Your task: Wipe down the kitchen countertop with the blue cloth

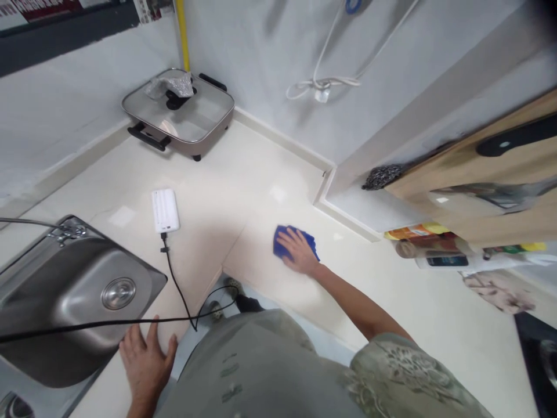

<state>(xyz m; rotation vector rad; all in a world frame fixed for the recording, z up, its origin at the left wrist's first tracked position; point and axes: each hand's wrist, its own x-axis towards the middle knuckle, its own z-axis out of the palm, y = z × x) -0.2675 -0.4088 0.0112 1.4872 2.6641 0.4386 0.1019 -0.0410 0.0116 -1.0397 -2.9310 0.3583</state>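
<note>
My right hand (300,253) presses flat on a folded blue cloth (310,239), which lies on the pale countertop (261,174) to the right of the counter's inner corner. Its fingers are stretched over the cloth, and part of the cloth is hidden beneath them. My left hand (145,359) rests on the counter's front edge beside the steel sink (78,284), fingers spread, holding nothing. A black cable passes close above its fingertips.
A white power bank (166,210) with a black cable (174,278) plugged in lies near the sink. An electric pan with a glass lid (204,113) stands in the back corner. On the right are a wooden board (461,215), a knife (517,136) and several bottles and packets.
</note>
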